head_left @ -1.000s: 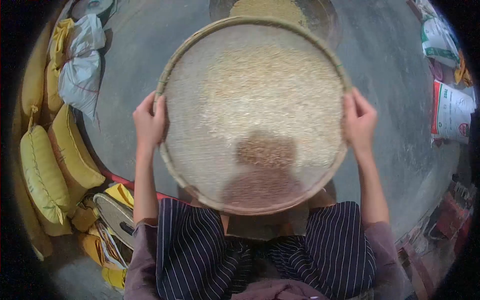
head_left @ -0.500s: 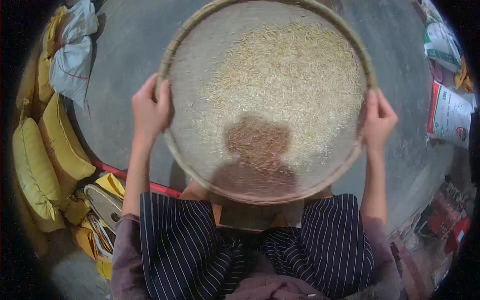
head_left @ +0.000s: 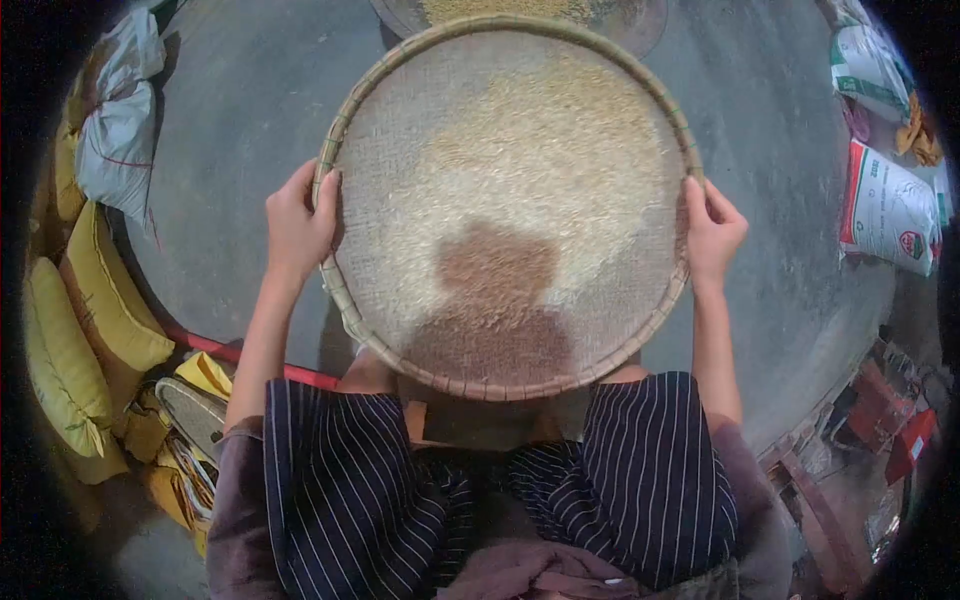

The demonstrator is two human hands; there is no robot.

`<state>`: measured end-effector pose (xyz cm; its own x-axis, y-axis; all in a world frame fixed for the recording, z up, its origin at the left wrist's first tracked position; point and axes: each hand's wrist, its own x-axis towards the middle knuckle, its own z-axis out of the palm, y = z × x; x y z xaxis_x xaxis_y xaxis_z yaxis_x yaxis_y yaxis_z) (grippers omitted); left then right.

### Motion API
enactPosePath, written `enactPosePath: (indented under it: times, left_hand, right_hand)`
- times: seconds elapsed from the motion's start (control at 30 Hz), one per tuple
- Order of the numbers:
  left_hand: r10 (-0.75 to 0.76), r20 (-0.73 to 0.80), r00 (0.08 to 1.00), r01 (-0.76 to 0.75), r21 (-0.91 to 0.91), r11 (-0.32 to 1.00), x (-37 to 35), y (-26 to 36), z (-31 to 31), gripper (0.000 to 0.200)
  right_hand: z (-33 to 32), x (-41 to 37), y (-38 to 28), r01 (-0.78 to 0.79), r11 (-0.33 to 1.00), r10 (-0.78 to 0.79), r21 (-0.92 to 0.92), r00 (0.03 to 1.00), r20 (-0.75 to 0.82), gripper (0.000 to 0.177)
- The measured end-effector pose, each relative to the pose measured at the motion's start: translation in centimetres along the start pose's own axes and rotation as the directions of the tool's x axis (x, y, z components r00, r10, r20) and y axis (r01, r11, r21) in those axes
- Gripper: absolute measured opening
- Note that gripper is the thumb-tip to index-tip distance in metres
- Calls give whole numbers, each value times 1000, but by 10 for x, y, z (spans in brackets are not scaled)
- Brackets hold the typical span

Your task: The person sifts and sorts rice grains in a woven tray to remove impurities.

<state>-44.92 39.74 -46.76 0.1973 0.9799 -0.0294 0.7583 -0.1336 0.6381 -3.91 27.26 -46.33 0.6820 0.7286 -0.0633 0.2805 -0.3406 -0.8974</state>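
A round woven winnowing basket (head_left: 385, 150) with a bound bamboo rim is held out over my lap. Pale grains (head_left: 560, 150) lie spread across its middle and right side, blurred by motion. A dark shadow of a head and shoulders falls on the lower part. My left hand (head_left: 303, 222) grips the rim at the left, thumb on the inner side. My right hand (head_left: 712, 235) grips the rim at the right in the same way. Fingers behind and under the rim are hidden on both sides.
Beyond the basket, a wide pan (head_left: 650, 22) holding more grain stands on the concrete floor (head_left: 230, 130). Yellow sacks (head_left: 110, 290) and a white sack (head_left: 120, 140) line the left. Printed white bags (head_left: 890, 210) stand at the right, with red metal parts (head_left: 885, 415) below them.
The basket has drawn nearer and shifted a little left, and my right hand has moved left with it. The grain pan behind has come into view. Both hands keep their hold.
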Motion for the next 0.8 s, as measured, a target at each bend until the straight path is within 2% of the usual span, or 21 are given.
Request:
enactPosePath:
  times: [0.07,0.13,0.2,0.27,0.33,0.37,0.47,0.53,0.6,0.67,0.8]
  left_hand:
    - [-6,-7,1000,6,72,997,4,0,3,26]
    - [-43,-30,999,46,86,995,7,-14,7,27]
    - [-63,4,998,62,110,992,-3,-17,10,28]
    - [-86,31,996,81,138,987,-14,-18,16,28]
    - [19,-60,998,-14,79,997,-19,-21,21,26]
    - [-3,-75,997,11,110,994,-20,-21,23,27]
    - [54,-97,994,-41,123,992,-22,-19,24,27]
    - [55,-88,995,-45,110,993,-27,-14,19,29]
    - [-32,17,999,29,167,986,-30,-13,15,30]
    - [18,-17,1000,-15,166,986,-34,-23,21,32]
    - [-15,-33,999,21,169,985,-38,-20,23,31]
  right_hand:
    - [0,-11,5,-18,1000,18,-4,1000,0,25]
    - [6,-25,17,22,985,-12,-169,998,62,24]
    - [8,-24,28,18,989,-4,-149,996,94,24]
    - [11,-20,33,50,986,-49,-160,999,14,24]
    - [12,-22,36,43,984,-42,-172,999,9,24]
    - [13,-21,40,44,982,-44,-181,999,0,24]
    - [12,-27,52,85,974,-82,-208,996,21,23]
    - [9,-28,52,96,968,-89,-230,995,38,22]
    - [8,-26,52,112,959,-102,-259,994,49,22]
    - [7,-24,55,121,949,-113,-292,993,44,22]
    - [13,-27,52,123,954,-129,-274,992,-5,23]
